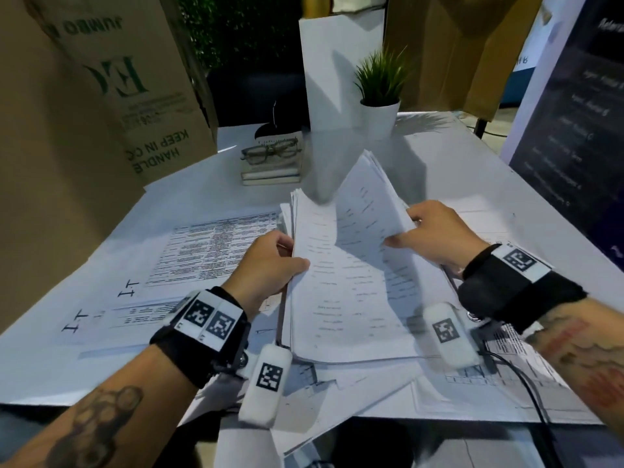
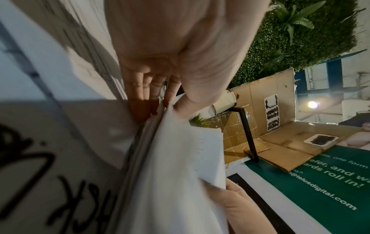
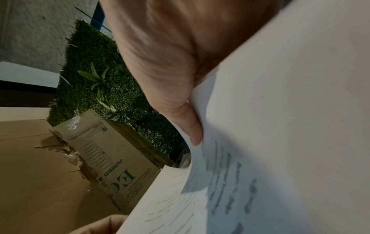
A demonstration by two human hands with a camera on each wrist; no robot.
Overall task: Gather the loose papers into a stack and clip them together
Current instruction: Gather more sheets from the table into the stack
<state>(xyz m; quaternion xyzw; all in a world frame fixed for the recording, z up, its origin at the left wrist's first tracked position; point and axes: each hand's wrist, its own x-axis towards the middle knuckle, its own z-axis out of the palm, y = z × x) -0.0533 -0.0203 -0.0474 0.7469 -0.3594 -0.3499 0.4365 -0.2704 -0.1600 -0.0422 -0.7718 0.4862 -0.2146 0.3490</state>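
Note:
A thick stack of printed white papers is held above the table between both hands, bent into a shallow trough. My left hand grips its left edge, thumb on top and fingers underneath; the left wrist view shows the sheet edges under the thumb. My right hand pinches the raised right edge, with the thumb pressed on the printed page. More loose sheets with tables lie flat on the table to the left, and others overhang the near edge. No clip is visible.
A stack of books with glasses on top sits behind the papers. A potted plant and a white upright board stand at the back. Cardboard boxes rise on the left, and a dark poster on the right.

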